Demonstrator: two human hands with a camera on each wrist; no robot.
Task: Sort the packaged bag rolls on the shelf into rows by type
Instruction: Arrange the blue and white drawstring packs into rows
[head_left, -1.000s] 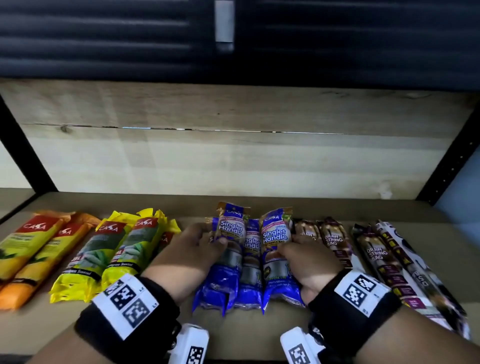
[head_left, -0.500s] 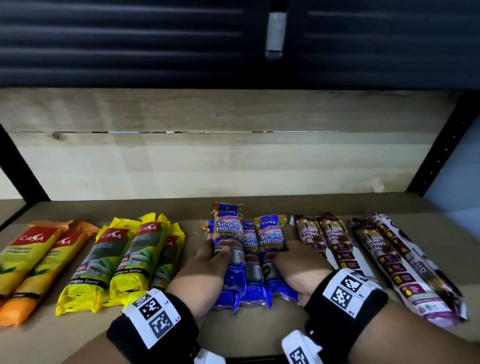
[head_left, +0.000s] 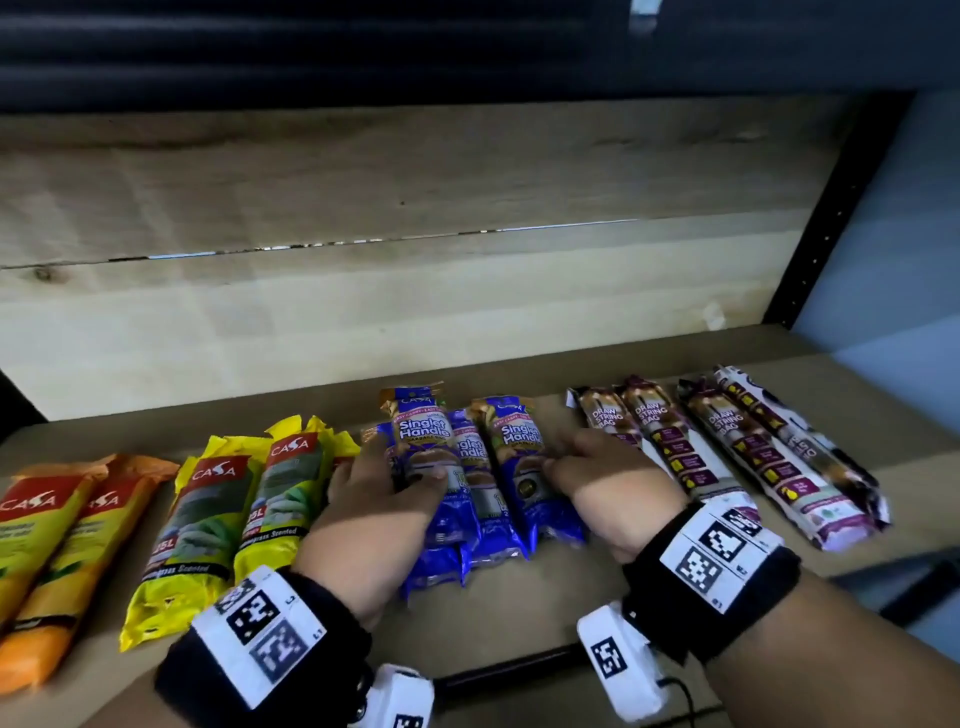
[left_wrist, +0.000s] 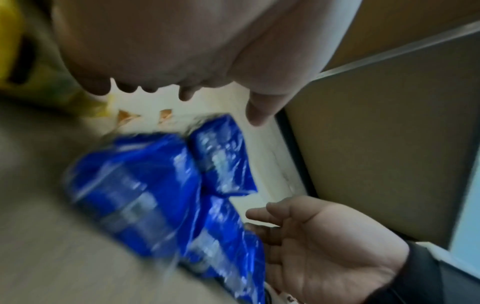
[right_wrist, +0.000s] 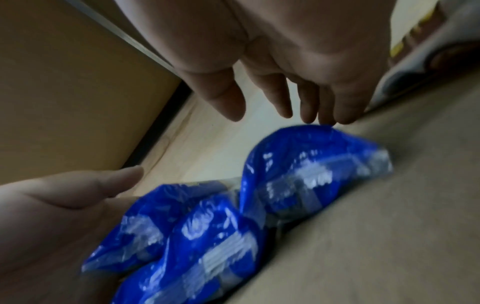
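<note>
**A:** Start big. What carries everything?

**B:** The wooden shelf (head_left: 519, 613), filling the lower half of the head view. Across it, left to right, lie four groups of packaged rolls: orange Casa packs (head_left: 57, 545) at the lower left, yellow Casa packs (head_left: 234, 509) next, blue Singlet Handle packs (head_left: 467, 483) in the centre, and brown Draw String Bag packs (head_left: 727, 457) at the right.

**A:** And the hands?

**B:** Both flank the blue group. The left hand (head_left: 379, 509) lies on its left side, thumb across the nearest blue pack, the other fingers down its far side out of sight. The right hand (head_left: 608, 488) is against its right side, fingers loosely spread, the tips touching the rightmost blue pack. Neither wrist view shows a closed grip on anything; both are blurred.

**A:** How do the packs lie relative to them?

**B:** Their long axes run from the front edge toward the back wall, roughly along the forearms, fanning slightly. The blue packs sit directly between the palms, one partly stacked on another.

**A:** So the next move?

**B:** Likely squeezing inward to square the blue row. Both hands are equally near; the stacked pack could slide.
</note>
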